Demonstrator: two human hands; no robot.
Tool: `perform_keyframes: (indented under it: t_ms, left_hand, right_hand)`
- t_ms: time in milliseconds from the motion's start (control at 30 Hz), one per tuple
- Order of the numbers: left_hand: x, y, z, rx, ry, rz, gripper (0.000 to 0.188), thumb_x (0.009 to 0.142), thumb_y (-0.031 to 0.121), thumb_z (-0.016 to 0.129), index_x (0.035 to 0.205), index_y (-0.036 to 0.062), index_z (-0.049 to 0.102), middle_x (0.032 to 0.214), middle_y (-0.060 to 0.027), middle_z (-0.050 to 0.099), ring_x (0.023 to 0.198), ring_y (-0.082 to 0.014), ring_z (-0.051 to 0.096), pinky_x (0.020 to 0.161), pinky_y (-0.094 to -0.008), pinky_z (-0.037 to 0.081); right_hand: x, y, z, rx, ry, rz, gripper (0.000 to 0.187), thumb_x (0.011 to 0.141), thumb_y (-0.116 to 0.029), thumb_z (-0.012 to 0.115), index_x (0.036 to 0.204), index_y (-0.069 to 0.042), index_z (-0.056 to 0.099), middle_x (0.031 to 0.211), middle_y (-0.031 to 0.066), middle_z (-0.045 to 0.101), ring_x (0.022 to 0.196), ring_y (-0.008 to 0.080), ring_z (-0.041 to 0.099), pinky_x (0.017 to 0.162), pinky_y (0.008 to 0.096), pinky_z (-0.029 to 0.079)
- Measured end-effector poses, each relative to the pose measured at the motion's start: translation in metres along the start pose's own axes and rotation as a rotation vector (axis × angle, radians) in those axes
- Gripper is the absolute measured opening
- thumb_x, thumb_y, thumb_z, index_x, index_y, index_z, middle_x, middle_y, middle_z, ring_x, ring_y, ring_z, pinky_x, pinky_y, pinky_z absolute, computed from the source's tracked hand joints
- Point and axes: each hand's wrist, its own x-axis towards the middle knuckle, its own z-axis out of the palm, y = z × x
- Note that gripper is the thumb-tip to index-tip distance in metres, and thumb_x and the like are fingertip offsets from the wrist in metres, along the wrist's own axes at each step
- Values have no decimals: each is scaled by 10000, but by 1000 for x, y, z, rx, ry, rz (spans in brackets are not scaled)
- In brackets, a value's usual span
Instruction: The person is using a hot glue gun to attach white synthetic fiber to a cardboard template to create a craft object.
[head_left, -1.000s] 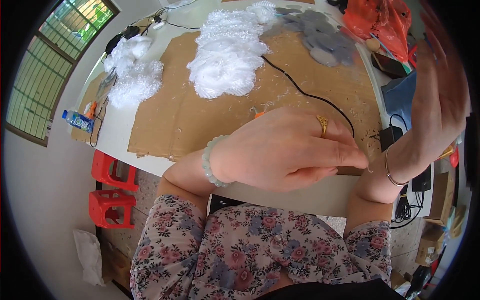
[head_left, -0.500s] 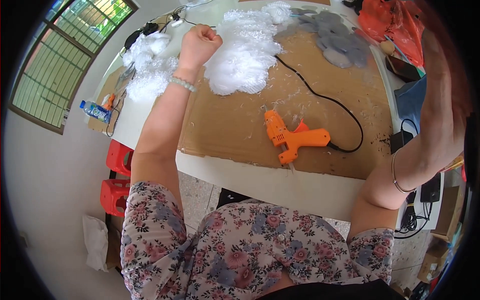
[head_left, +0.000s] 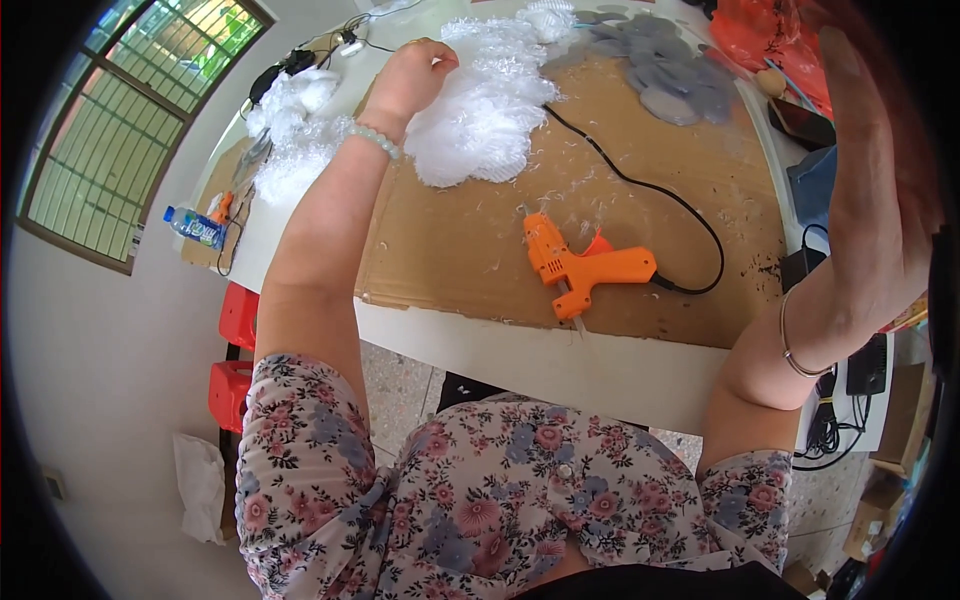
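Note:
My left hand [head_left: 408,82] is raised at the left edge of a heap of white mesh puffs [head_left: 470,140]. Its fingers are curled together, and whatever may be in them does not show against the white. My right hand [head_left: 875,170] looms large at the right edge, close to the camera. Its visible thumb or finger is stretched upward; the rest runs into the dark rim. An orange hot glue gun [head_left: 580,265] lies on the cardboard sheet [head_left: 450,255], apart from both hands, with a glue stick poking out of its rear.
Grey translucent discs [head_left: 670,75] lie at the back right, near a red plastic bag [head_left: 770,50] and a dark phone [head_left: 800,122]. More white mesh [head_left: 295,140] and a water bottle [head_left: 195,227] are on the left. A black cord [head_left: 640,190] crosses the cardboard.
My left hand has moved slightly up and right, its wrist turning a little. My right hand stays raised near the camera. The whole view has shifted slightly; the glue gun lies as before.

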Motion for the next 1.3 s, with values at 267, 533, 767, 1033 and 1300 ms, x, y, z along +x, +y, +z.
perform_keyframes:
  t_ms: [267, 533, 767, 1033, 1300]
  left_hand:
    - [-14, -6, 11, 279, 24, 241, 189, 807, 214, 675, 934, 73, 680, 948, -81, 666, 874, -265, 629, 787, -334, 489]
    - [13, -4, -24, -226, -5, -215, 140, 849, 91, 621, 958, 10, 654, 826, -27, 660, 753, -98, 572, 724, -236, 455]
    - [10, 17, -27, -583, 36, -238, 139, 900, 87, 571, 985, 4, 644, 840, 28, 621, 749, -52, 524, 699, -191, 428]
    - [-15, 93, -54, -773, -266, 39, 139, 903, 103, 579, 1001, 17, 627, 886, 38, 609, 823, -36, 518, 738, -187, 420]
    - [-44, 121, -55, -1229, -262, -90, 175, 894, 167, 594, 1031, 68, 638, 830, 32, 548, 710, -23, 462, 608, -180, 397]
  right_hand:
    - [-2, 1, -6, -13, -41, 16, 251, 819, -26, 553, 1043, -42, 664, 942, 128, 665, 817, 264, 614, 715, 352, 483]
    - [-2, -3, -7, -32, -76, 20, 270, 812, -30, 543, 1051, -57, 666, 960, 145, 670, 834, 300, 628, 723, 380, 489]
    - [5, -10, 10, 5, -139, 17, 277, 799, -31, 541, 1051, -44, 656, 938, 176, 664, 833, 297, 640, 724, 380, 496]
    - [-27, 64, 110, 165, -361, 35, 678, 732, -186, 702, 1347, -95, 430, 1243, 126, 547, 1147, 286, 507, 1019, 349, 355]
    - [-21, 64, 110, 438, -756, 508, 286, 828, -100, 635, 1091, 8, 609, 911, 28, 634, 811, 59, 530, 705, 233, 456]
